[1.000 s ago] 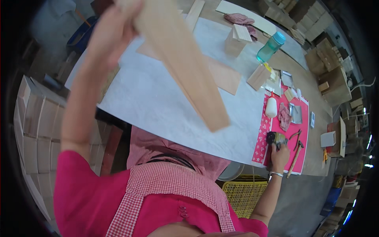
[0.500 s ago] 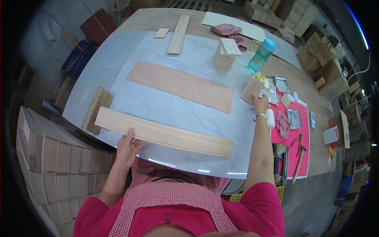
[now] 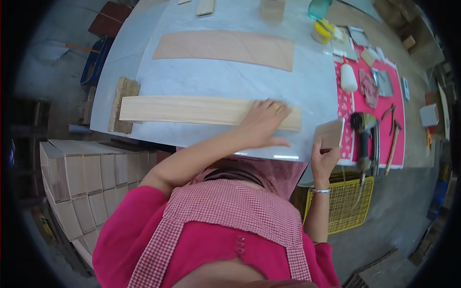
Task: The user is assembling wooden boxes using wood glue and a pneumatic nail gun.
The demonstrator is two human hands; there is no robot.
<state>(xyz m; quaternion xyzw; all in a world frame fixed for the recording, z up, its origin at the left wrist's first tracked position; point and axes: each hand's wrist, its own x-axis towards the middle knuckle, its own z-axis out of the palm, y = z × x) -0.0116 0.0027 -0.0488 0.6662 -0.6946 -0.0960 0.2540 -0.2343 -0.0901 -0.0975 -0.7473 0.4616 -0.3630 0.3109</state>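
A long pale wooden plank point(image 3: 182, 109) lies across the near side of the table. Its left end is against a rough wooden block point(image 3: 126, 103). My left hand point(image 3: 264, 121) rests palm down over the right part of the plank, thumb stretched out. At the table's near right edge, my right hand point(image 3: 324, 161) is closed on a small flat brown wooden block point(image 3: 330, 133), held tilted up just beyond the plank's right end. Farther back lies a thin reddish-brown board point(image 3: 223, 49), which neither hand touches.
On the right, a pink cloth point(image 3: 396, 113) bears a power tool point(image 3: 363, 132), a hammer point(image 3: 394, 144), a white bottle point(image 3: 348, 78) and a rag point(image 3: 369, 90). A yellow tub point(image 3: 322, 31) stands behind. Below the table edge is a yellow basket point(image 3: 348, 204); stacked wooden boxes point(image 3: 91, 173) stand at left.
My left hand has moved right along the plank, onto its top. My right hand has brought the small wooden block from the back right to the near edge. The view has shifted.
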